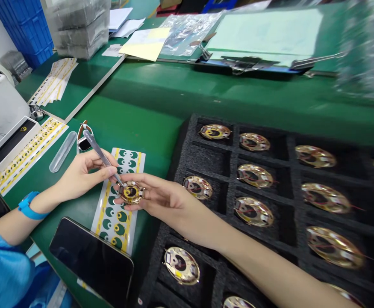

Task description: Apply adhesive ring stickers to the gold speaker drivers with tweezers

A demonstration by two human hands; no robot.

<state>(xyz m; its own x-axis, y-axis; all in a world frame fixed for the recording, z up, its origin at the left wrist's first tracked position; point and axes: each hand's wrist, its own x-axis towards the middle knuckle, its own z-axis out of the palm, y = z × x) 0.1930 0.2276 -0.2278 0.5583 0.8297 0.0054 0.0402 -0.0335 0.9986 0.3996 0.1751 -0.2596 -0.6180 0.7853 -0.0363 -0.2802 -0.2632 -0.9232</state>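
My left hand (86, 171), with a blue band at the wrist, is closed on metal tweezers (98, 152). The tweezer tips meet the upper left of a round gold part like a watch case (132, 193), which has a yellow and black piece inside. My right hand (164, 194) grips that gold case by its edge. Beneath both hands lies a sticker sheet (111, 214) with yellow strips and die-cut curved shapes. To the right, a black foam tray (206, 156) carries several similar gold cases (254, 175) in its compartments.
A black phone (92, 259) lies at the front left. Behind it are a clear plastic case (63, 152), a wristwatch (84, 139), a white box (12, 141) and more sticker strips (54, 81). A clipboard with papers (263, 38) stands at the back.
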